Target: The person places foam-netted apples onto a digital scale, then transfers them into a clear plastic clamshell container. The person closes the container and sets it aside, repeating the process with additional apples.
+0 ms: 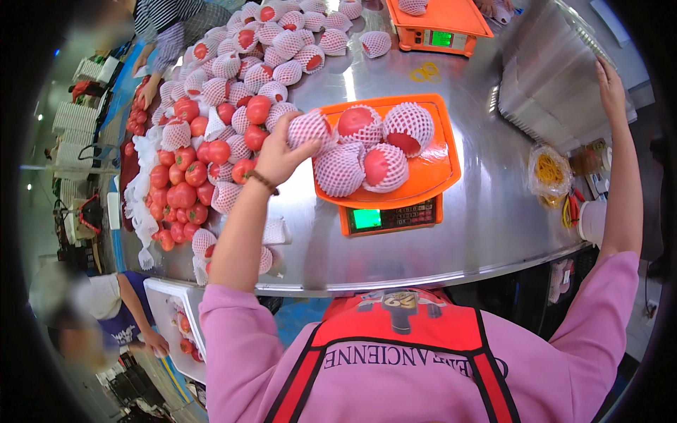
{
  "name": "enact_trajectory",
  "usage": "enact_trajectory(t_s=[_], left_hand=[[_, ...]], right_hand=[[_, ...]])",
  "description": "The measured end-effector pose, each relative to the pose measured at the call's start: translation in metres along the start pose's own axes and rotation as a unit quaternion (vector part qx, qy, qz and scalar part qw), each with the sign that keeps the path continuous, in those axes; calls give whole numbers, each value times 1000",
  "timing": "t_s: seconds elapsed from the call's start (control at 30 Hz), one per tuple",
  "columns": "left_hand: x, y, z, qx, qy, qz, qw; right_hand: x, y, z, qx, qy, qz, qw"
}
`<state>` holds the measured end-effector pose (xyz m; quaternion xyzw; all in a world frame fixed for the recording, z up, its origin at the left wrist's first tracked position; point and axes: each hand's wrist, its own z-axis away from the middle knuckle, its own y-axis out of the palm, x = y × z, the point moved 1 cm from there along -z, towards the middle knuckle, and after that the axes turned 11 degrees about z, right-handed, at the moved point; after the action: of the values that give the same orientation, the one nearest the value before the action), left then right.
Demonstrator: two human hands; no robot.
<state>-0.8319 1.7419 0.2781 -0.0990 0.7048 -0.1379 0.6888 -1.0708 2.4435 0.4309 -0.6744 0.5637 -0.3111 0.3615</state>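
My left hand [288,151] grips a tomato in a pink-and-white foam net [310,129] at the upper left edge of an orange scale tray [441,155]. Four more netted tomatoes [403,134] lie in that tray, their red skins showing at the net openings. Below the tray is the scale's base [391,218] with a lit green display. My right hand [608,81] is raised at the right, fingers curled on the outer edge of a tall stack of pale, translucent containers or lids [543,77].
A heap of bare [182,194] and netted tomatoes covers the steel table's [317,261] left part. A second orange scale [437,21], bagged yellow bands [546,173] and a white tub [592,222] stand around. Co-workers [151,35] [127,310] are at the left, near a white crate [176,324].
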Motion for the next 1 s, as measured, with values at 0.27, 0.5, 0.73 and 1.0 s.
enact_trajectory(t_s=[0.27,0.5,0.73,1.0], left_hand=[[32,9,1,-84,18,-36,996],[45,-4,69,-294,-76,150,941],[103,37,179,-321,-230,249,884],[67,107,116,-310,-177,480,801]], right_hand=[[-11,-28,-45,257,74,-102,958],[-109,-23,-85,300,184,-104,930],[-24,-12,-31,217,-10,-110,970],[-31,-20,-41,249,54,-179,950]])
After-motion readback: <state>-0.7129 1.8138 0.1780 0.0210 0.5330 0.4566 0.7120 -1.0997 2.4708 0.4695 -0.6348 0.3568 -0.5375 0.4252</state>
